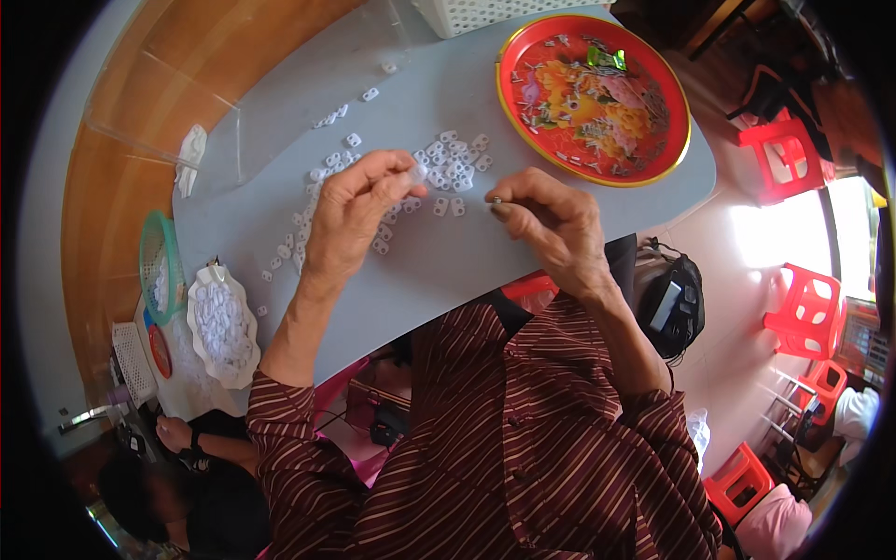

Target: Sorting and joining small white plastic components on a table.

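My left hand [350, 219] is closed in a pinch above the grey table, with a small white plastic piece [418, 175] between thumb and fingers. To its right, my right hand [560, 229] pinches a tiny metal piece [497, 200] at the fingertips; its exact shape is too small to make out. The two hands are apart. Just beyond them lies a loose pile of small white plastic pieces with holes [455, 161]. More of these lie scattered around and partly under my left hand.
A round red floral tray [687, 140] with many small metal pins and a green packet [607, 60] stands at the far right. At the left are a scalloped white dish [250, 371] of white pieces and a green basket [149, 271]. Another person [210, 448] sits lower left.
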Motion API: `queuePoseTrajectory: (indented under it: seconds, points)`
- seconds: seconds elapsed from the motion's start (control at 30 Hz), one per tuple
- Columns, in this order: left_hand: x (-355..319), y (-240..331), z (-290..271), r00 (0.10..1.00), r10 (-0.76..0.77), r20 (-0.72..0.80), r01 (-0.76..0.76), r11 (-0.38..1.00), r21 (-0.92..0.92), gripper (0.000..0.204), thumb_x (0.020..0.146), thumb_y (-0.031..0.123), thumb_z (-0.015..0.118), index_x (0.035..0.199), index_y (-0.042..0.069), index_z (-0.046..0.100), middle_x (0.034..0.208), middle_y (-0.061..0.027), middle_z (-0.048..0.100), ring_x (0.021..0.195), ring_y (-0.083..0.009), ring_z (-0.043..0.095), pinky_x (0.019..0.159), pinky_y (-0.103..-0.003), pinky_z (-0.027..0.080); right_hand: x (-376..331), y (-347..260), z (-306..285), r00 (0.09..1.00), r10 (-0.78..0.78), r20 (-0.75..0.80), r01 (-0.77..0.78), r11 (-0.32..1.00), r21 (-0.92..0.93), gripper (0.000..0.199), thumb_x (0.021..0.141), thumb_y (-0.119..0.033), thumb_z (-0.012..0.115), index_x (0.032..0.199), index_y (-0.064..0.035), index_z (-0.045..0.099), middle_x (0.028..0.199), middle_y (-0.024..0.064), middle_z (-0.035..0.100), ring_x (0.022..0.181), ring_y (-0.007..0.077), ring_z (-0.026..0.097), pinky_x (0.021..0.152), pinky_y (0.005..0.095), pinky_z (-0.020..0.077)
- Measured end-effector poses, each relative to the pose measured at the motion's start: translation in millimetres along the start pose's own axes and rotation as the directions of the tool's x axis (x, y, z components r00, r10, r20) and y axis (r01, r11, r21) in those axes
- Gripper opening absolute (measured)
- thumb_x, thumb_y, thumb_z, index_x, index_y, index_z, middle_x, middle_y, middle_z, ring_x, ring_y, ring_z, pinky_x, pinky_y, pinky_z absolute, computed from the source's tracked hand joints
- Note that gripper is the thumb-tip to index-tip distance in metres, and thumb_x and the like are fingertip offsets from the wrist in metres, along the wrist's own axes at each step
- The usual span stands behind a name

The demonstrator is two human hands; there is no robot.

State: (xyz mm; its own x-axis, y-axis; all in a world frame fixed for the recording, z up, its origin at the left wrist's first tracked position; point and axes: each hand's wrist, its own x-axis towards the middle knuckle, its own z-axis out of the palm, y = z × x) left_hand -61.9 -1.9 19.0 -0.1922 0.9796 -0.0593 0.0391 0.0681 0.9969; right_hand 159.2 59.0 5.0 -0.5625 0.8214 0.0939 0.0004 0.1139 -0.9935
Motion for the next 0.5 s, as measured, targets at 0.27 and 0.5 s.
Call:
queuePoseTrajectory:
  seconds: [0.27,0.5]
  points:
    - [-0.1,6.3,32.1,0.991,-0.082,0.110,0.098,0.984,-0.152,0.017,0.090,0.014,0.056,0.094,-0.002,0.060,0.082,-0.0026,0.059,0.078,-0.0098,0.056,0.075,-0.024,0.044,6.9,13.7,6.6,0.997,0.068,0.027,-0.072,0.959,0.274,0.015,0.090,-0.009,0.060,0.098,0.0033,0.061,0.079,0.0005,0.059,0.067,0.0056,0.051,0.063,0.0199,0.0441]
    - [4.8,2.7,40.5,0.965,-0.209,0.157,0.250,0.915,-0.317,0.016,0.089,0.012,0.055,0.094,-0.003,0.060,0.082,-0.0035,0.058,0.078,-0.0109,0.053,0.074,-0.025,0.043,4.8,9.2,10.4,1.000,0.021,-0.021,-0.014,0.960,0.278,0.012,0.088,-0.003,0.059,0.097,0.0032,0.062,0.079,0.0007,0.059,0.071,0.0068,0.049,0.067,0.0217,0.0439]
